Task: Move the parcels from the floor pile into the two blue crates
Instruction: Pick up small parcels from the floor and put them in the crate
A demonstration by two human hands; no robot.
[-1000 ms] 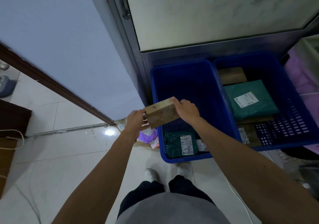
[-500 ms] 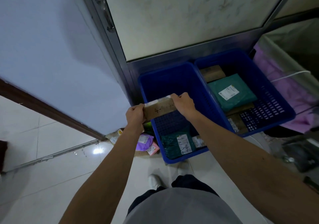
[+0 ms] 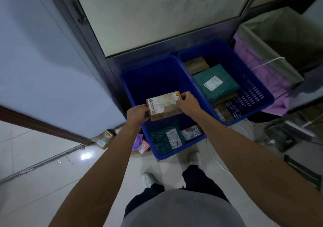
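Held level over the left blue crate [image 3: 132, 90], label side up, probably for a last look before the drop: a cardboard parcel [image 3: 164, 104]. Gripped at both short ends, left hand [image 3: 137, 115] at the near-left end, right hand [image 3: 189, 104] at the far-right end, fingers [image 3: 183, 97] curled round the edges against tipping. Poised above bare mesh, beyond the teal parcel [image 3: 166, 139] already inside. Right blue crate [image 3: 253, 79] fuller, hence perhaps this choice. More waiting in the floor pile [image 3: 108, 139], left of the crates.
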